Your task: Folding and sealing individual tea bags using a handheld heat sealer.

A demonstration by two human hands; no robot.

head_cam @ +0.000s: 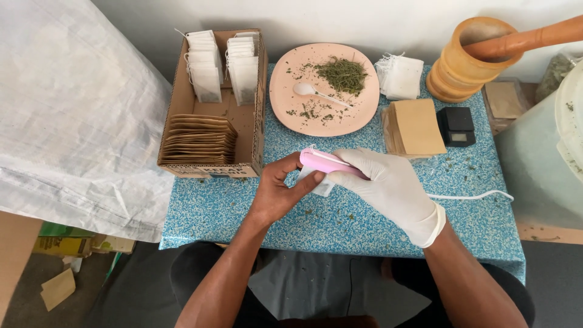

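Observation:
My right hand (392,185), in a white glove, grips a pink handheld sealer (322,161) with a white cable (470,196) trailing right. The sealer's jaws clamp the top of a small white tea bag (320,186). My bare left hand (279,188) pinches that bag from the left, thumb and fingers on it. Both hands hover over the blue speckled tabletop (231,206), just in front of a pink plate (291,73) with dried green herbs (343,74) and a white spoon (306,90).
A cardboard box (177,103) at left holds white bags and brown envelopes. Brown envelopes (418,126), loose white bags (401,76), a small black scale (456,125) and a wooden mortar with pestle (470,58) sit at right. A white sack (67,115) lies left.

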